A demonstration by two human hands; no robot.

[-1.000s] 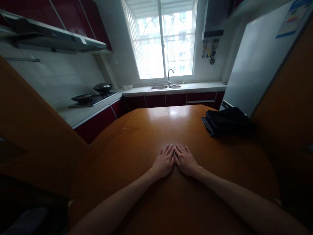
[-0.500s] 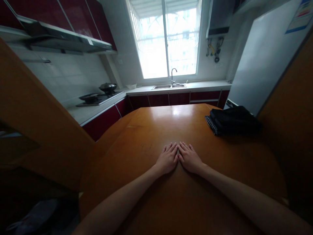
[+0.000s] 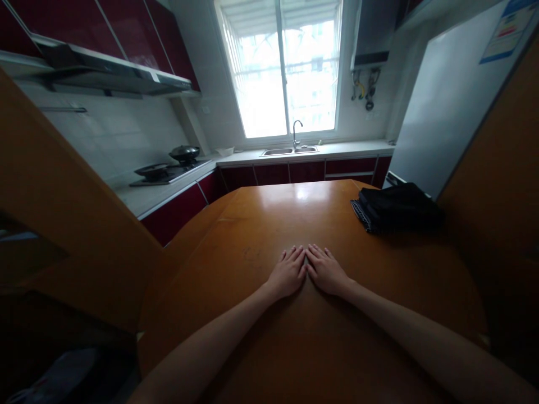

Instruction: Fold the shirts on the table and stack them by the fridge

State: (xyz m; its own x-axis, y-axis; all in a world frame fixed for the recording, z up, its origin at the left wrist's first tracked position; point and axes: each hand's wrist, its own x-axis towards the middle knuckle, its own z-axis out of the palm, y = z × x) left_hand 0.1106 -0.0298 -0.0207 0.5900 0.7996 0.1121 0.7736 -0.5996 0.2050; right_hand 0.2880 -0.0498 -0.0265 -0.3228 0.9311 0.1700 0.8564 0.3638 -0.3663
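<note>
My left hand [image 3: 288,272] lies flat, palm down, on the brown wooden table [image 3: 261,219], its fingers stretched out and slightly apart. Beside it my right hand [image 3: 327,270] rests the same way, fingers pointing forward and inward. The two hands meet or nearly meet at the index fingertips and thumbs. Neither holds anything. Farther off at the right of the table is a folded stack of black cloth [image 3: 400,206], with a pale stitched or patterned edge on its left side.
Past the table runs a white counter [image 3: 357,148] with a sink [image 3: 278,151] and faucet [image 3: 297,132] under a window. At left, a wok [image 3: 184,152] and a pan [image 3: 151,170] stand on the stove. A fridge [image 3: 438,106] stands at right, near a wooden panel [image 3: 492,168].
The view has shifted very slightly, so the room's right side sits a little farther left. Both hands stay in place on the table.
</note>
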